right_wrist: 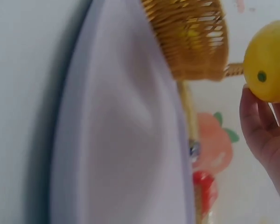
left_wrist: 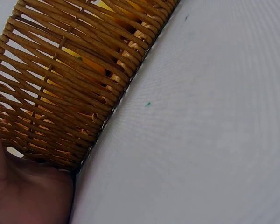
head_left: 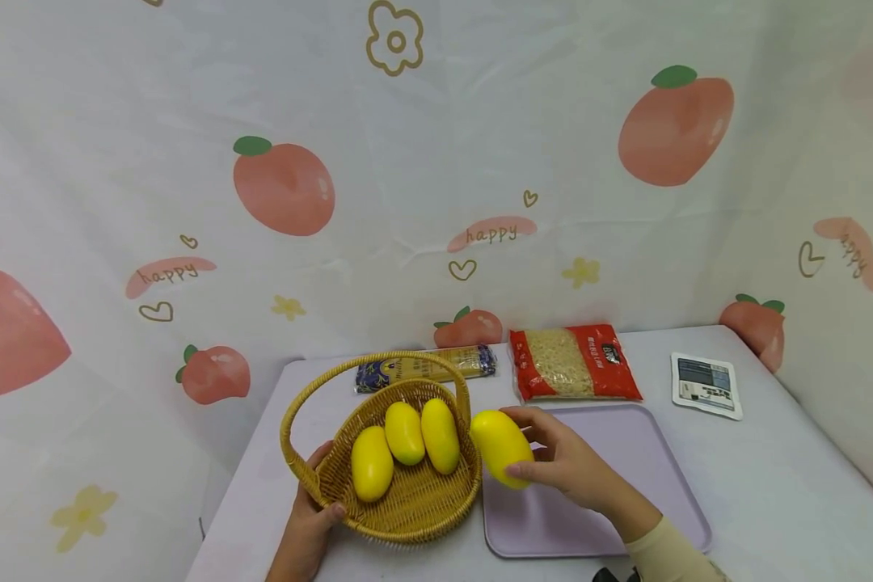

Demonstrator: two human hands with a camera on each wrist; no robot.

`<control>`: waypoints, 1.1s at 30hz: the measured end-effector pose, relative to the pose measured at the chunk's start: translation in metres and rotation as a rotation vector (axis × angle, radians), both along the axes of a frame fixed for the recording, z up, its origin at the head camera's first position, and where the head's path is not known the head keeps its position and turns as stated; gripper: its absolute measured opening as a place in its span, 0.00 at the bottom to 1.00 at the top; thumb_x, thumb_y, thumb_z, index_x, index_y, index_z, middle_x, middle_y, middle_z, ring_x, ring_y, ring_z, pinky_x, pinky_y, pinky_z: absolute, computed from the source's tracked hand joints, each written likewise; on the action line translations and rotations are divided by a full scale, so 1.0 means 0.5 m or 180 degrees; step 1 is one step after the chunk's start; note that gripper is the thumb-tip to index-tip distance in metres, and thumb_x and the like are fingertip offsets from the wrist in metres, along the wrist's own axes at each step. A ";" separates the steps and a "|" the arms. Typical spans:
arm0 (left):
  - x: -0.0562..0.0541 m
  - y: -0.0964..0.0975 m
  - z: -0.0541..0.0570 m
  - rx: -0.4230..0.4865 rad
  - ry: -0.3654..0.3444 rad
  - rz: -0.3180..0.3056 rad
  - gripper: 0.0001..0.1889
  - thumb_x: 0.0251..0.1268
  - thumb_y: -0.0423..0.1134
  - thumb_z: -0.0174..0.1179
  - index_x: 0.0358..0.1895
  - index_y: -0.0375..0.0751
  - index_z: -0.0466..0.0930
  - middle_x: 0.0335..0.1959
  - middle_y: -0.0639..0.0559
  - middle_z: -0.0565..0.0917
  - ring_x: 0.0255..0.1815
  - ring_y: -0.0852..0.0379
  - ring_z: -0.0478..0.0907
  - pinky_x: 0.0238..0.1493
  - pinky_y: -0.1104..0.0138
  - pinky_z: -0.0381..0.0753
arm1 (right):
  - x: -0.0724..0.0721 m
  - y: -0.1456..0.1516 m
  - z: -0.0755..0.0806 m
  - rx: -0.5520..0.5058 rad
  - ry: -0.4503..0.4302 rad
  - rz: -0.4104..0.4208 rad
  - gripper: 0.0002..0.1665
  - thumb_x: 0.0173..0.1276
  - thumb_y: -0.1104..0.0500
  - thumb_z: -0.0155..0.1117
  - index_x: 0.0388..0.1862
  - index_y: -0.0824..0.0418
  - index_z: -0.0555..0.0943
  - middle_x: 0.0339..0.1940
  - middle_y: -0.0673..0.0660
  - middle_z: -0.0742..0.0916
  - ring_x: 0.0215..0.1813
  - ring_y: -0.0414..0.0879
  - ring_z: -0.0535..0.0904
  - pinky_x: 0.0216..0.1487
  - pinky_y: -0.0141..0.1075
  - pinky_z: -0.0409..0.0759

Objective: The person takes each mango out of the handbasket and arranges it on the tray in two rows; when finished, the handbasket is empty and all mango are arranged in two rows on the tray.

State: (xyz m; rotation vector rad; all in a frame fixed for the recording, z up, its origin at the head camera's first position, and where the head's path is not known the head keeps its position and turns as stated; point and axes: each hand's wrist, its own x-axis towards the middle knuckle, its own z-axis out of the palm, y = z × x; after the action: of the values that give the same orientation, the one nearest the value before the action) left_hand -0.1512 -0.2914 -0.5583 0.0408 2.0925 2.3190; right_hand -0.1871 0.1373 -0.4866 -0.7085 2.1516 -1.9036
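A yellow mango is pinched between the thumb and fingers of my right hand, raised over the left part of the lilac tray. In the right wrist view the same mango shows a small green spot at one end. My left hand grips the left rim of a wicker basket, thumb on the near edge. Several mangoes lie inside the basket, toward its far side. The left wrist view shows the woven basket wall against the palm.
Behind the basket lies a pack of noodles in a blue and yellow wrapper. A red bag of grain sits at the back, beyond the tray. To the right is a small white packet. The basket's tall handle arches upward.
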 end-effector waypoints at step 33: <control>-0.003 -0.002 -0.007 -0.0006 0.0026 -0.0013 0.47 0.74 0.46 0.74 0.88 0.57 0.55 0.86 0.42 0.53 0.77 0.60 0.67 0.70 0.69 0.73 | -0.056 0.032 -0.055 0.1633 -0.0255 -0.1422 0.41 0.69 0.52 0.82 0.73 0.69 0.76 0.62 0.63 0.85 0.50 0.55 0.81 0.50 0.49 0.87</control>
State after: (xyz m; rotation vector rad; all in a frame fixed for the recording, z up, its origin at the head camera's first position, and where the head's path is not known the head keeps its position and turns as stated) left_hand -0.1525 -0.2924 -0.5620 0.0545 2.0964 2.3185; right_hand -0.2153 0.1535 -0.5139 -0.0550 2.7430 -1.3860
